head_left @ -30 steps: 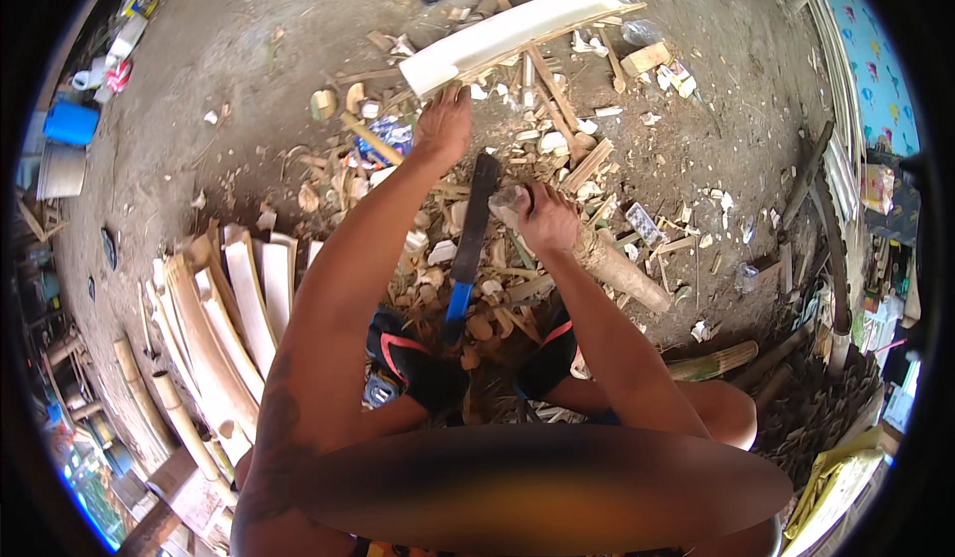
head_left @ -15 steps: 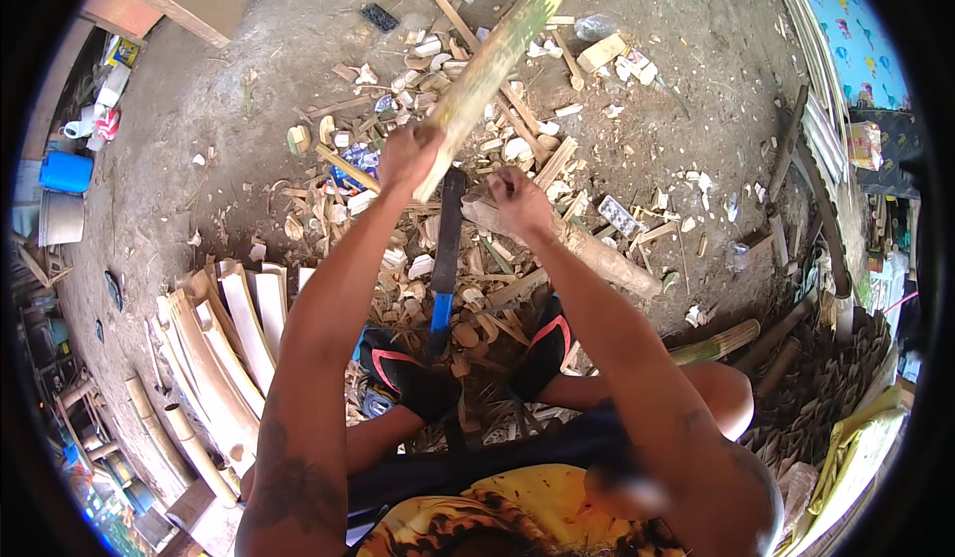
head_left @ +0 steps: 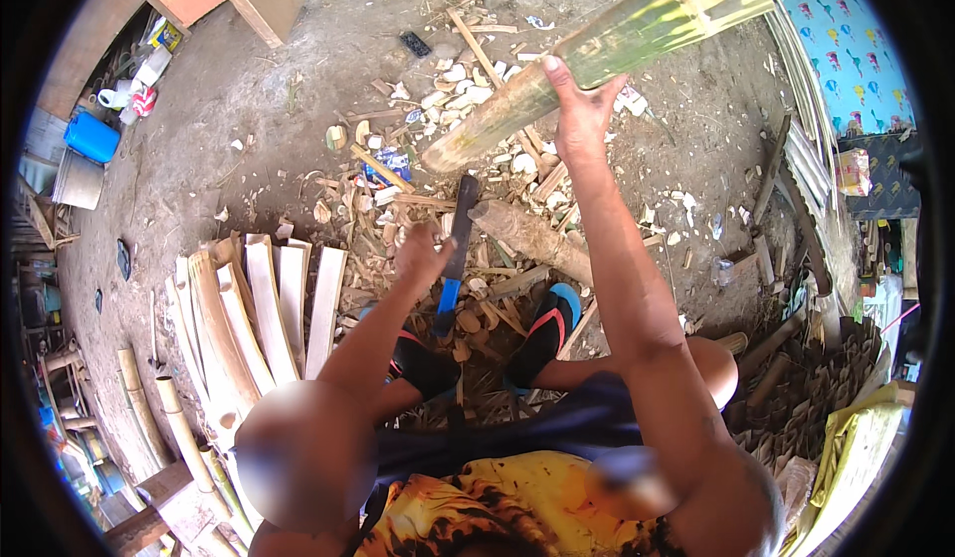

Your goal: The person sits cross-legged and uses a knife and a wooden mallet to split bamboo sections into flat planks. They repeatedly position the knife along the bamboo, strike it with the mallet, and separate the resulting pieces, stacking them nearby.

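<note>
A length of green bamboo [head_left: 647,45] is grasped by the right hand [head_left: 585,109] at its near edge, the thumb laid over the outer face; the piece is held slanted above the littered ground [head_left: 288,99], its narrower end pointed toward the lower left and its broader end toward the upper right. Nothing is seen gripped by the left hand [head_left: 420,254], whose fingers are loosely bent; it is placed just beside the dark blade of a long knife [head_left: 463,209], and whether the blade is touched cannot be told. The knife's blue handle [head_left: 450,295] is pointed toward the feet. To its right, a thick log [head_left: 527,231] is laid at a slant on the ground, partly hidden by the right forearm. Pale wood chips [head_left: 463,90] are scattered around and beyond the knife. On the left, split bamboo strips [head_left: 269,303] are gathered side by side. Black slippers [head_left: 542,330] are worn on the feet. Farther off, a blue container [head_left: 92,137] is seen at the left, and a patterned blue sheet [head_left: 846,50] at the right.
</note>
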Available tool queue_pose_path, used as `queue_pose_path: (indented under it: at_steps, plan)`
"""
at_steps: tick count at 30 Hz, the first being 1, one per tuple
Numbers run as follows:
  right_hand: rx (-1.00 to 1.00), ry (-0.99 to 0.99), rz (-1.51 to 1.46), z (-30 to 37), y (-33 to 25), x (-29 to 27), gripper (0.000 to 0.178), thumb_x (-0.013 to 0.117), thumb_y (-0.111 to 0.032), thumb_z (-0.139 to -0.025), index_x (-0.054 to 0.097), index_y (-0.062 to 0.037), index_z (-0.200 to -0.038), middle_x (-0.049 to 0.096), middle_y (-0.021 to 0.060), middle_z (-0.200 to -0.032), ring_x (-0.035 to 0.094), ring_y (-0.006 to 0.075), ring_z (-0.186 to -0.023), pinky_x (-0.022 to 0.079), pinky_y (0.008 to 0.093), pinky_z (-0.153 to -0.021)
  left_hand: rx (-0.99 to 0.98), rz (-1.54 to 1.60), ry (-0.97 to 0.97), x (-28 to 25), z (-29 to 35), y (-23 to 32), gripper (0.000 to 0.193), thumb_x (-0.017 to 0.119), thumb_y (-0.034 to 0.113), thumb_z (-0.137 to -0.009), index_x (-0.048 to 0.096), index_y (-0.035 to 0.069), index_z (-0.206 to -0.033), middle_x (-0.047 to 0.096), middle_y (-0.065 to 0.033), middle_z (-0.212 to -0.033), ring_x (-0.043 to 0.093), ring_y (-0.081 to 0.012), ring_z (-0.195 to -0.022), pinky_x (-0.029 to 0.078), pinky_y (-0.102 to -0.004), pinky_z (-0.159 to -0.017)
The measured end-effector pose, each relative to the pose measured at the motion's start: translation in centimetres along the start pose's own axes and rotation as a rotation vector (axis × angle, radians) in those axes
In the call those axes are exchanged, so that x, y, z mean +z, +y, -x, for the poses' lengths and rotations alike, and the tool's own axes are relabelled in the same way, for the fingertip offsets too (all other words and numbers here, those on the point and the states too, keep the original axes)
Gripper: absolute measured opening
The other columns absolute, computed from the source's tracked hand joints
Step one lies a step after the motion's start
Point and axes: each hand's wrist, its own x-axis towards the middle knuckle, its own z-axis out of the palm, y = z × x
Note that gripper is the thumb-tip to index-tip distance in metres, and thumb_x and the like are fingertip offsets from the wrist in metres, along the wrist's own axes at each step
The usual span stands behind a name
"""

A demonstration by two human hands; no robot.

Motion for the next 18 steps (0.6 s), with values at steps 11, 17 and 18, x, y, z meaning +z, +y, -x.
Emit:
queue_pose_path:
  at_steps: [11, 17, 18]
  plan:
    - [-0.139, -0.263, 0.256, 4.3, -1.5, 2.8, 0.111, 0.1, -0.021, -0.062, 0.027, 0.0011, -0.142, 0.045, 0.0195, -0.138, 0.05, 0.0264, -0.127, 0.046, 0.0417, -0.109, -0.149, -0.038, -0.191, 5.1, 7.2, -4.0, 0.069, 0.068, 0.041, -0.091, 0.042, -0.003, -0.137, 0.062, -0.0315, -0.118, 0.064, -0.0489, -0.111, 0.052, -0.0572, -0.095]
    - [-0.271, -0.115, 0.612, 4.6, -2.1, 6.0, 0.113, 0.101, -0.026, -0.059, 0.028, 0.0057, -0.138, 0.044, 0.0246, -0.131, 0.047, 0.0363, -0.125, 0.042, 0.0485, -0.109, -0.295, 0.447, -0.01, 0.1, 5.9, -5.3, 0.051, 0.043, 0.043, -0.103, 0.055, -0.004, -0.115, 0.068, -0.021, -0.087, 0.069, -0.0374, -0.079, 0.055, -0.0473, -0.072]
    - [-0.251, -0.122, 0.643, 5.2, -2.2, 6.4, 0.114, 0.101, -0.026, -0.059, 0.027, 0.0061, -0.139, 0.043, 0.0248, -0.131, 0.046, 0.0371, -0.126, 0.041, 0.0491, -0.11, -0.163, 0.196, 0.179, -1.4, 5.8, -4.7, 0.048, 0.042, 0.041, -0.104, 0.054, -0.004, -0.113, 0.067, -0.0185, -0.084, 0.068, -0.0328, -0.074, 0.055, -0.0438, -0.067]
